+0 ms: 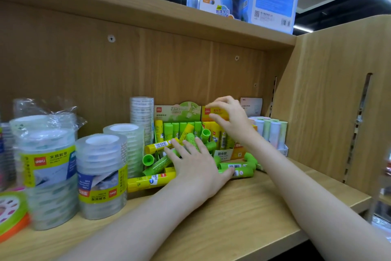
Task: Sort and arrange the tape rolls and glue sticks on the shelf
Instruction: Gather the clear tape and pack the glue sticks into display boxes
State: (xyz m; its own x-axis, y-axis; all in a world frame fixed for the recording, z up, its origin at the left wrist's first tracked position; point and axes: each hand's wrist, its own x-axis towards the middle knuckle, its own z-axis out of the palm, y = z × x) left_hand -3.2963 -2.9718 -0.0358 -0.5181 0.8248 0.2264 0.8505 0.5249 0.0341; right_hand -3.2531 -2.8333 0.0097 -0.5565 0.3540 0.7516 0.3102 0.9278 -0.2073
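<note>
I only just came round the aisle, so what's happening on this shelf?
A person is tidying glue sticks. Their left hand lies flat on a heap of loose green and yellow glue sticks on the wooden shelf. Their right hand hovers at the yellow display box, fingers curled. Wrapped tape rolls stand to the left.

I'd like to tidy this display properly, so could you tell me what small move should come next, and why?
Probably the left hand should close on one loose green glue stick and stand it in the green display box. Its fingers lie flat on a jumbled pile of sticks on the shelf, while the box's other sticks stand upright.
</note>
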